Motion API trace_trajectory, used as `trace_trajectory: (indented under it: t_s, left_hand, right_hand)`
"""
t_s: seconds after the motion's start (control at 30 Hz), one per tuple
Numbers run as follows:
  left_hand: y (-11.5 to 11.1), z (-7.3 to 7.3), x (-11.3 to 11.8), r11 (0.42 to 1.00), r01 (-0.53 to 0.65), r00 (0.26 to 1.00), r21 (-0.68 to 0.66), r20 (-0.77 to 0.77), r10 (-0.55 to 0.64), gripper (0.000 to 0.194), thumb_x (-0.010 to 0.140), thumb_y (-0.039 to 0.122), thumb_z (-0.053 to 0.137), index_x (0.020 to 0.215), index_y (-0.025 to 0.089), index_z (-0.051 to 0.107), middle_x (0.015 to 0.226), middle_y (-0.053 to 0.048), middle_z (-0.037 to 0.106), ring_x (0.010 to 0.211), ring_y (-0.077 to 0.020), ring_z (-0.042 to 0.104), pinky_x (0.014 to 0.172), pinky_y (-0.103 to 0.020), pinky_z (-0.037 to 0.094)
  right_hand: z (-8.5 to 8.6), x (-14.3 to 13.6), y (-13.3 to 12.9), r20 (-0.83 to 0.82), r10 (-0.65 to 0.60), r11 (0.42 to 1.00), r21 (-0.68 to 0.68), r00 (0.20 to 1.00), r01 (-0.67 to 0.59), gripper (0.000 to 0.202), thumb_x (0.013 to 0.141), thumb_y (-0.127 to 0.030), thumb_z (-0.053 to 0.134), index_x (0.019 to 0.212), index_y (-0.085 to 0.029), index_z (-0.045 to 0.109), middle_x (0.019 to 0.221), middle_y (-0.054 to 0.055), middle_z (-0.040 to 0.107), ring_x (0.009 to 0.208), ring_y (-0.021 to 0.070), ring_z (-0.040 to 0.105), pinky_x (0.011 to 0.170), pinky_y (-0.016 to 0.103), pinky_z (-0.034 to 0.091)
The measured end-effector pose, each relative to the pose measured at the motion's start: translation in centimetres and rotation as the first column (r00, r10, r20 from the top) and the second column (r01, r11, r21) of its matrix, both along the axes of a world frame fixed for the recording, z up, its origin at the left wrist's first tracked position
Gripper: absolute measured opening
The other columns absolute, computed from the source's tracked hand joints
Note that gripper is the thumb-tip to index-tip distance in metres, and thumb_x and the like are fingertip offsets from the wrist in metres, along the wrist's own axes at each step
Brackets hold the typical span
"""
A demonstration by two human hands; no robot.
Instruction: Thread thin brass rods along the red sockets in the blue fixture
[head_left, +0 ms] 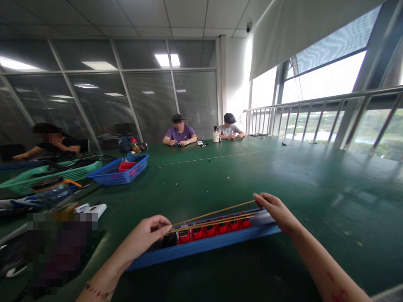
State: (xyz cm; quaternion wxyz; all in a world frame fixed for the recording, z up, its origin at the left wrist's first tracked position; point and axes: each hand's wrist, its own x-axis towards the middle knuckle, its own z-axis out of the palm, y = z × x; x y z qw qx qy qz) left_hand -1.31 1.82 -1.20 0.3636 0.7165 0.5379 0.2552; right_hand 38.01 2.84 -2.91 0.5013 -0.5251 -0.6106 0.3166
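Observation:
A long blue tray lies slightly slanted on the green table in front of me. Inside it stands a row of several red pieces with dark tops, and a black piece is at the left end. Yellowish strands stretch lengthwise above the row. My left hand pinches them over the tray's left part. At the right end, my right hand pinches the upper strand between thumb and fingers, a little above the tray.
Left on the green table are a blue basket with a red box, a green basket, a jar and a white device. Three people sit at the far side, near a white bottle.

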Motion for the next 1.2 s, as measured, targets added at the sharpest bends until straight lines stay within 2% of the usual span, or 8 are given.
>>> trace_trajectory:
  t_s: [0.13, 0.3, 0.37, 0.5, 0.67, 0.77, 0.83, 1.2]
  left_hand:
    - [0.0, -0.2, -0.2, 1.0, -0.015, 1.0, 0.016, -0.022, 0.015, 0.036, 0.071, 0.048, 0.049, 0.085, 0.015, 0.057, 0.064, 0.001, 0.055, 0.062, -0.014, 0.052, 0.057, -0.022, 0.039]
    - [-0.2, 0.1, 0.2, 1.0, -0.01, 1.0, 0.022, -0.028, 0.011, 0.037, 0.071, 0.049, 0.048, 0.083, 0.016, 0.058, 0.067, 0.0, 0.058, 0.063, -0.0145, 0.052, 0.058, -0.022, 0.039]
    - [-0.3, 0.4, 0.3, 1.0, 0.004, 0.999, 0.025, -0.044, -0.003, 0.036, 0.071, 0.049, 0.048, 0.081, 0.016, 0.058, 0.069, 0.0, 0.059, 0.065, -0.0148, 0.053, 0.059, -0.022, 0.04]
    - [-0.6, 1.2, -0.1, 0.999, 0.016, 0.994, 0.046, -0.111, -0.011, 0.038, 0.073, 0.05, 0.044, 0.081, 0.017, 0.059, 0.076, -0.001, 0.061, 0.072, -0.0165, 0.054, 0.064, -0.022, 0.04]
    - [-1.1, 2.2, -1.5, 0.997, 0.068, 0.968, 0.023, -0.242, -0.061, 0.04, 0.077, 0.05, 0.038, 0.084, 0.018, 0.061, 0.081, 0.0, 0.063, 0.077, -0.0165, 0.055, 0.068, -0.021, 0.041]
    - [-1.2, 2.5, -2.0, 0.994, 0.107, 0.946, 0.027, -0.31, -0.094, 0.039, 0.078, 0.049, 0.037, 0.084, 0.019, 0.062, 0.082, 0.0, 0.063, 0.078, -0.0158, 0.055, 0.07, -0.021, 0.041]
    - [-1.3, 2.6, -2.0, 0.991, 0.132, 0.933, 0.034, -0.342, -0.113, 0.038, 0.079, 0.048, 0.036, 0.084, 0.02, 0.062, 0.083, 0.0, 0.063, 0.079, -0.0155, 0.056, 0.07, -0.02, 0.041]
    - [-1.0, 3.4, -1.7, 0.941, 0.207, 0.836, 0.269, -0.549, -0.027, 0.027, 0.078, 0.04, 0.043, 0.08, 0.026, 0.066, 0.085, 0.0, 0.06, 0.081, -0.0143, 0.055, 0.071, -0.019, 0.039]
  right_hand:
    - [-0.5, 2.2, 1.3, -0.146, -0.171, 0.985, 0.009, 0.974, 0.174, 0.037, 0.075, -0.053, 0.045, 0.061, -0.018, 0.046, 0.053, -0.003, 0.045, 0.051, 0.0104, 0.041, 0.05, 0.022, 0.033]
    - [-1.5, 2.8, 3.3, 0.039, -0.227, 0.972, 0.072, 0.973, 0.224, 0.04, 0.075, -0.055, 0.043, 0.059, -0.018, 0.048, 0.051, -0.003, 0.045, 0.05, 0.0106, 0.042, 0.051, 0.022, 0.033]
    - [-1.8, 2.3, 4.1, 0.173, -0.175, 0.984, 0.074, 0.969, 0.165, 0.04, 0.073, -0.054, 0.045, 0.059, -0.018, 0.051, 0.05, -0.004, 0.045, 0.049, 0.0103, 0.041, 0.048, 0.022, 0.032]
    - [-1.8, 1.5, 5.7, 0.409, 0.05, 0.998, 0.005, 0.911, -0.057, 0.037, 0.071, -0.05, 0.049, 0.063, -0.015, 0.057, 0.051, -0.003, 0.049, 0.047, 0.0098, 0.043, 0.045, 0.021, 0.032]
    - [-1.1, 0.7, 7.9, 0.648, 0.304, 0.944, -0.107, 0.699, -0.312, 0.022, 0.07, -0.034, 0.053, 0.078, -0.017, 0.065, 0.067, 0.001, 0.063, 0.061, 0.0131, 0.056, 0.055, 0.02, 0.041]
    - [-1.2, -0.2, 9.0, 0.794, 0.293, 0.94, -0.137, 0.533, -0.313, 0.02, 0.069, -0.021, 0.05, 0.08, -0.021, 0.067, 0.076, 0.001, 0.067, 0.069, 0.0152, 0.059, 0.063, 0.021, 0.042]
    - [-1.6, -0.9, 9.4, 0.85, 0.237, 0.954, -0.111, 0.47, -0.28, 0.024, 0.07, -0.016, 0.046, 0.082, -0.022, 0.067, 0.08, 0.002, 0.067, 0.074, 0.0158, 0.059, 0.066, 0.022, 0.042]
    - [-2.6, -1.5, 9.5, 0.895, 0.134, 0.961, -0.012, 0.424, -0.278, 0.033, 0.073, -0.011, 0.039, 0.091, -0.025, 0.064, 0.088, 0.001, 0.063, 0.081, 0.0157, 0.057, 0.071, 0.023, 0.04]
